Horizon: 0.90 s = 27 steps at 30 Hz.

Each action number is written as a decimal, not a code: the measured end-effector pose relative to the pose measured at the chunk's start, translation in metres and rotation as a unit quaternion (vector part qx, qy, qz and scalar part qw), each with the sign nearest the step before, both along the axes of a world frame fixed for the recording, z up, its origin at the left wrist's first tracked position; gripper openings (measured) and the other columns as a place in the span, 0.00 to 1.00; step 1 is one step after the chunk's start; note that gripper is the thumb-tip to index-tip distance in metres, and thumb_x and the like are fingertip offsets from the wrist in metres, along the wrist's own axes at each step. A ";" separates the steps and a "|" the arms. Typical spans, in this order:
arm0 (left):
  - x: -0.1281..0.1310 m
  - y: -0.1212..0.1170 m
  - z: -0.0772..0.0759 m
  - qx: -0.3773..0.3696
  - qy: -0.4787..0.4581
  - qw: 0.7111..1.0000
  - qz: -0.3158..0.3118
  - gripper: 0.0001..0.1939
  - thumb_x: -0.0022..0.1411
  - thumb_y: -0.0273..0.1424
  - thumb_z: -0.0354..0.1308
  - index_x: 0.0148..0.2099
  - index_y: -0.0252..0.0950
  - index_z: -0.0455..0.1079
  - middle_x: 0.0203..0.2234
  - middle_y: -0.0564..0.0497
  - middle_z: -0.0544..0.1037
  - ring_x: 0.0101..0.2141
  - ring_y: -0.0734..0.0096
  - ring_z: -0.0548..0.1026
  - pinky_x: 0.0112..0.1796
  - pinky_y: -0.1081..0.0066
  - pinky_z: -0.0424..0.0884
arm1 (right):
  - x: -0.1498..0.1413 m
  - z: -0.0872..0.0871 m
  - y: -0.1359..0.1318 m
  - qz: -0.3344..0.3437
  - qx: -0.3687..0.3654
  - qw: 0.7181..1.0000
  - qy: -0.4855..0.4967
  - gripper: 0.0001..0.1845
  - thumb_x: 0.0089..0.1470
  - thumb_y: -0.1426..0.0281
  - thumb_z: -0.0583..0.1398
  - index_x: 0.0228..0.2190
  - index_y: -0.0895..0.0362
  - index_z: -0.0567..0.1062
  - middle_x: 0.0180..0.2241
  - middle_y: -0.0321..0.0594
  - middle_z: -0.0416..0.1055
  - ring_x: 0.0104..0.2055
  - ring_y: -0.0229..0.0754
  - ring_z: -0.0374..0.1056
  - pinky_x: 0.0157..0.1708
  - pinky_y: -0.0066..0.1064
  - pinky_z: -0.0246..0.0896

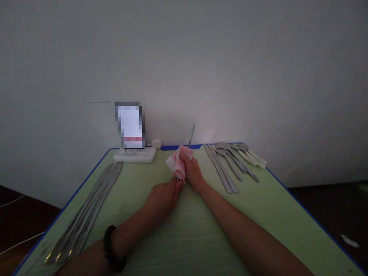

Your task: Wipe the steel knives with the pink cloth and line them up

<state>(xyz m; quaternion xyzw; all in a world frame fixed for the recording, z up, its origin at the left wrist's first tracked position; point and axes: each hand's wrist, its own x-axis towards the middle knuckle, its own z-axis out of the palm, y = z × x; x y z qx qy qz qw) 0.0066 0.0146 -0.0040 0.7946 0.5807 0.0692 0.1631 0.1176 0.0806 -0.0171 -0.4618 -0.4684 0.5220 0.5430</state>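
In the head view, a table knife (pixel 191 135) points up and away over the table's far edge, its thin blade showing above a pink and white cloth (pixel 176 163). My right hand (pixel 193 171) is closed around the cloth, which is wrapped about the knife's middle. Just below, the fingers of my left hand (pixel 165 196) pinch the knife's near end; only a sliver of metal shows there. The rest of the knife is hidden by cloth and fingers.
Three long table knives (pixel 91 205) lie at the left. On the right are two flat metal utensils (pixel 220 168), several spoons and forks (pixel 234 159) and white-handled utensils (pixel 253 156). A lit, blurred screen (pixel 131 124) stands on a white base (pixel 135 155) near the wall.
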 end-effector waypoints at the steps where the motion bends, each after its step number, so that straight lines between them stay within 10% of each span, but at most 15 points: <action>1: 0.000 0.000 0.000 -0.002 -0.013 1.000 0.002 0.18 0.68 0.34 0.33 0.41 0.34 0.63 0.26 0.47 0.76 0.26 0.64 0.75 0.27 0.71 0.61 | 0.000 0.000 0.000 0.000 0.000 1.000 -0.002 0.17 0.45 0.56 0.55 0.19 0.57 0.67 0.17 0.33 0.63 0.22 0.36 0.57 0.24 0.28 0.53; 27: -0.006 0.002 -0.003 -0.018 -0.150 0.989 0.002 0.16 0.66 0.38 0.38 0.31 0.38 0.61 0.19 0.54 0.70 0.22 0.69 0.69 0.27 0.72 0.59 | 0.003 0.005 -0.002 0.012 0.001 0.999 -0.040 0.17 0.46 0.57 0.53 0.17 0.56 0.65 0.17 0.33 0.61 0.22 0.36 0.55 0.25 0.28 0.52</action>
